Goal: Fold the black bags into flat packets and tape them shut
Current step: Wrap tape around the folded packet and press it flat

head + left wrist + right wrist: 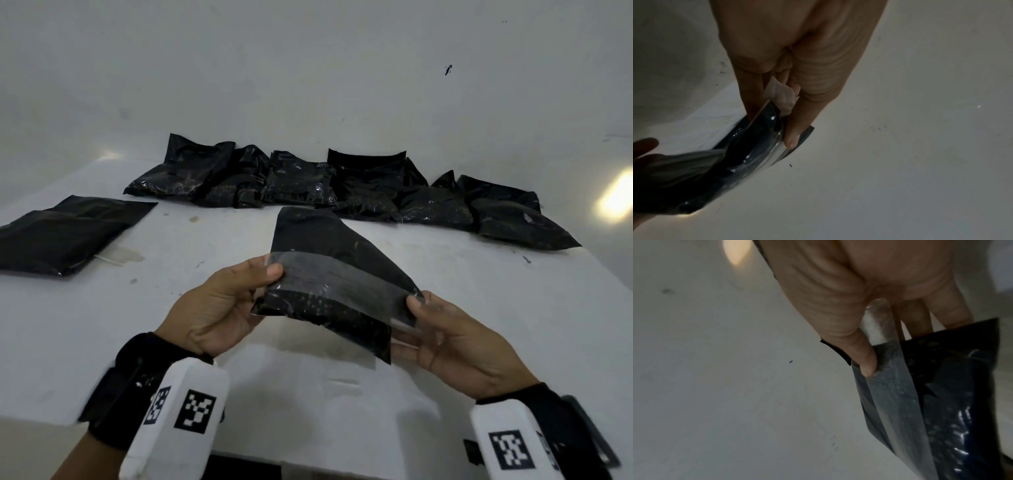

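I hold a folded black bag (325, 246) in the air above the white table (205, 325), near its front edge. A clear tape strip (342, 277) runs across the bag from side to side. My left hand (226, 301) pinches the bag's left edge and the tape end, thumb on top. My right hand (442, 329) pinches the right edge, where the tape (892, 386) overhangs. In the left wrist view my thumb presses the bag (748, 154). The right wrist view shows my thumb on the bag (951, 402) beside the tape.
A row of several black packets (342, 188) lies along the back of the table by the white wall (308, 68). Another flat black bag (65, 233) lies at the left. The table's front edge (325, 462) is just below my wrists.
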Tool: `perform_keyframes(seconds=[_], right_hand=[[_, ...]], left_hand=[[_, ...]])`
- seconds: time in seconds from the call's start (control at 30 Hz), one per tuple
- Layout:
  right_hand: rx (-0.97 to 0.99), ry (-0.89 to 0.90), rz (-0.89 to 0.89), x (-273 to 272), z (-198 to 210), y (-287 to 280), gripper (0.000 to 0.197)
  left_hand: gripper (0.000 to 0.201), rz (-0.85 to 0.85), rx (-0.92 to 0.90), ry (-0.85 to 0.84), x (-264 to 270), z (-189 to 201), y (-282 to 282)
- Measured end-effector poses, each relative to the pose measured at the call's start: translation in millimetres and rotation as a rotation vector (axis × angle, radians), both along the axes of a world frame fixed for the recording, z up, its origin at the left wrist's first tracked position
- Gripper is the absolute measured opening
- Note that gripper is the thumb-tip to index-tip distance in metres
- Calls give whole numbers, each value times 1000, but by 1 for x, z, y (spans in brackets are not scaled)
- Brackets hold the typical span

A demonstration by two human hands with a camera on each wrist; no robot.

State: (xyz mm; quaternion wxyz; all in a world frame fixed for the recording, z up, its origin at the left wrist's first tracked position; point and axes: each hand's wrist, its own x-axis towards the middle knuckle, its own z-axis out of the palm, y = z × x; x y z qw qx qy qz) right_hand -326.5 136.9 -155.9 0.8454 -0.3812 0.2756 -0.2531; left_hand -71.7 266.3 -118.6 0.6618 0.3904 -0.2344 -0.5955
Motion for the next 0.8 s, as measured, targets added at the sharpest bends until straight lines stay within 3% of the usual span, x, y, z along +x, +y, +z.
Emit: perform_keyframes(seconds=[0.07, 0.17, 0.33, 0.43, 0.57, 0.63, 0.7, 0.8], right_hand=[[43, -28, -30, 6, 1, 0, 95], [83, -69, -99, 13, 2, 1, 100], [61, -67, -159, 24, 2, 3, 126], [56, -44, -196, 30, 2, 6, 130], [56, -51, -228, 36, 2, 6, 133], [57, -62, -228, 38, 4, 7, 132], [51, -70, -230, 40, 6, 7, 130], [45, -82, -239, 41, 7, 5, 121]], left_hand=[[59, 1, -5, 27, 1, 1, 1], [65, 68, 26, 92, 0, 0, 3], [68, 175, 43, 305, 0, -5, 3], [60, 211, 76, 446, 8, -7, 4], [67, 228, 67, 455, 12, -7, 3], [43, 266, 128, 433, 11, -4, 0], [3, 353, 195, 434, 12, -2, -3], [14, 397, 206, 421, 13, -1, -6]])
